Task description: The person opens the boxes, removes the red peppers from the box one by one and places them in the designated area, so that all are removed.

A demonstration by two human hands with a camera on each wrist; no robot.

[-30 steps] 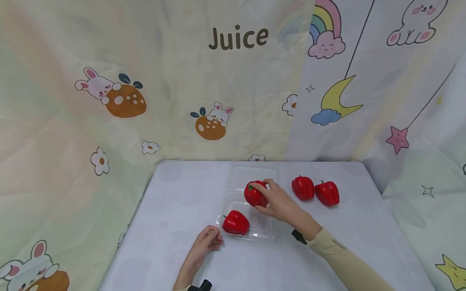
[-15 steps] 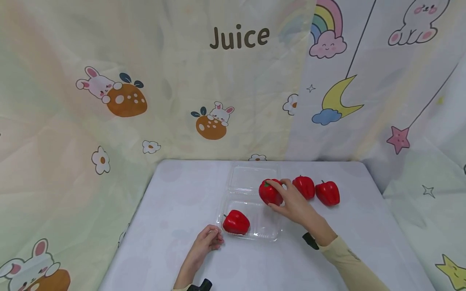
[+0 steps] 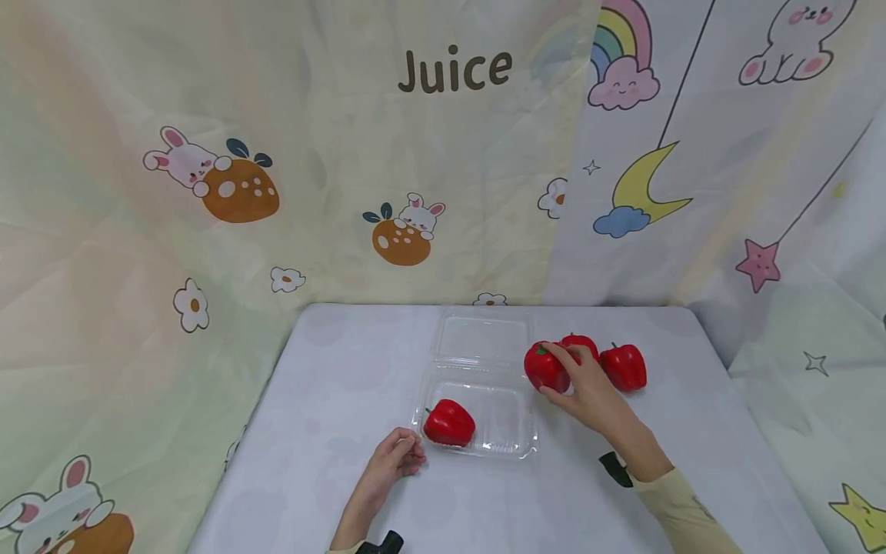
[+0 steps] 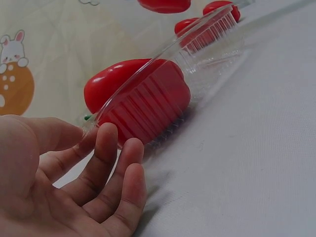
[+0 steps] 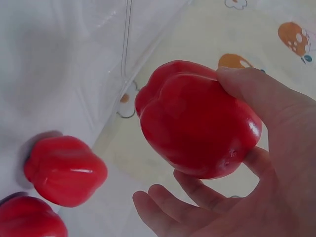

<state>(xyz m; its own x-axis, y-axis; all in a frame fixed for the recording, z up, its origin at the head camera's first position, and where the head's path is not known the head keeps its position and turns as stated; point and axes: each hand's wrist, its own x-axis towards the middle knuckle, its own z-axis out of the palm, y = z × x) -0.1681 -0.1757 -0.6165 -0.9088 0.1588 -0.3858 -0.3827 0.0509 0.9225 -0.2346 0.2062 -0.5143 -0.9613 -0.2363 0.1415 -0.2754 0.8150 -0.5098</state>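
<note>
My right hand grips a red bell pepper between thumb and fingers, held above the table to the right of the container. The right wrist view shows that bell pepper from its smooth underside. A clear plastic clamshell container lies with its lid folded back, away from me. One bell pepper lies on its side in the container's left part. At the near left corner, my left hand pinches the rim with thumb and forefinger; its other fingers curl loosely beside the wall.
Two more red bell peppers stand at the back right: the nearer one is partly hidden behind my right hand, and the other bell pepper sits beside it. A white-covered table bears everything, with a printed cloth hanging behind.
My right hand has carried its bell pepper rightward, from above the container to beside the two standing peppers, now partly covering one. My left hand and the container's pepper have stayed put.
</note>
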